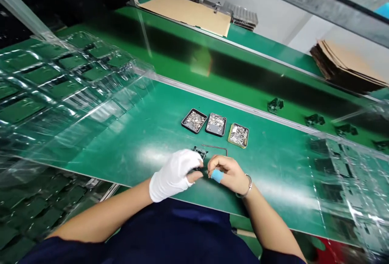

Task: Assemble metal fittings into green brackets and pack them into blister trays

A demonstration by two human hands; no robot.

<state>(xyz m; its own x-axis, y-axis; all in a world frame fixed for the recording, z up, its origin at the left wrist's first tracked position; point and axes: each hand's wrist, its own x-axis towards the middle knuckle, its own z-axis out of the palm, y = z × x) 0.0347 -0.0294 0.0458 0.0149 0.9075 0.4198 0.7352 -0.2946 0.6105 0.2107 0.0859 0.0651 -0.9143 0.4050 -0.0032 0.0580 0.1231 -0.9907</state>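
My left hand (178,172), in a white glove with bare thumb and fingertips, curls around a small dark part (197,169), mostly hidden by the fingers. Just beyond those fingers shows a dark and silvery piece (201,152); whether it joins the held part I cannot tell. Close by on the right, my right hand (226,172) has its fingertips pinched together, blue tape around one digit. What sits in that pinch is too small to make out. An L-shaped hex key (216,147) lies on the green table beyond both hands.
Three small trays of tiny metal pieces (194,121) (216,124) (238,135) stand past the hands. Clear plastic blister trays (75,73) are stacked at left, more (349,191) at right. Behind a metal rail, dark parts (275,105) sit on a green belt (243,81). Cardboard sheets (349,63) lie beyond.
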